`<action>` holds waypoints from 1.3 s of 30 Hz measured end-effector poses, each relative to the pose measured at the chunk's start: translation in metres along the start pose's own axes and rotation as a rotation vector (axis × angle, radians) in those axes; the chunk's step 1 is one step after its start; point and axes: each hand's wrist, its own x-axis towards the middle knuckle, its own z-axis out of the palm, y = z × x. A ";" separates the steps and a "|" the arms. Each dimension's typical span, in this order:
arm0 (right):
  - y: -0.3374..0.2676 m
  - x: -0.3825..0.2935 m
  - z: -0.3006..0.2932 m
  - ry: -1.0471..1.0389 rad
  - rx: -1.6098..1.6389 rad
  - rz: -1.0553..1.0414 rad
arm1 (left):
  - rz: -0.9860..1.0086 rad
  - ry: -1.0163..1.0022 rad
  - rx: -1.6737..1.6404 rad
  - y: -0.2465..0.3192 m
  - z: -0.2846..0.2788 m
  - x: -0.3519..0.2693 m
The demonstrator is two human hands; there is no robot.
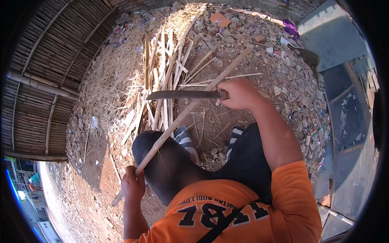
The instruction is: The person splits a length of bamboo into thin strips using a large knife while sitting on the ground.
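Observation:
My right hand (238, 94) grips the handle of a machete (185, 94), whose dark blade points left and lies across a long bamboo strip (179, 120). Whether blade and strip touch, I cannot tell. My left hand (133, 183) is closed around the strip near its lower end. The strip slants over my left knee, up to the right beyond the blade. Split bamboo pieces (164, 63) lie in a loose pile on the ground ahead of my feet.
A woven bamboo wall (57, 45) stands at the left. Rubble and litter (288, 76) cover the ground at the right, beside grey sheets (337, 36). Dry shavings (112, 82) lie left of the pile. A brick wall edges the far side.

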 end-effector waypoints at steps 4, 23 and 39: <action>-0.004 -0.001 0.010 0.017 -0.054 -0.057 | -0.057 -0.254 0.023 0.002 -0.015 0.012; -0.014 0.006 -0.002 -0.041 -0.010 -0.121 | -0.054 -0.426 -0.170 -0.015 -0.018 0.027; 0.035 0.018 -0.002 0.138 0.098 0.120 | -0.155 -0.527 -0.242 -0.018 -0.021 0.029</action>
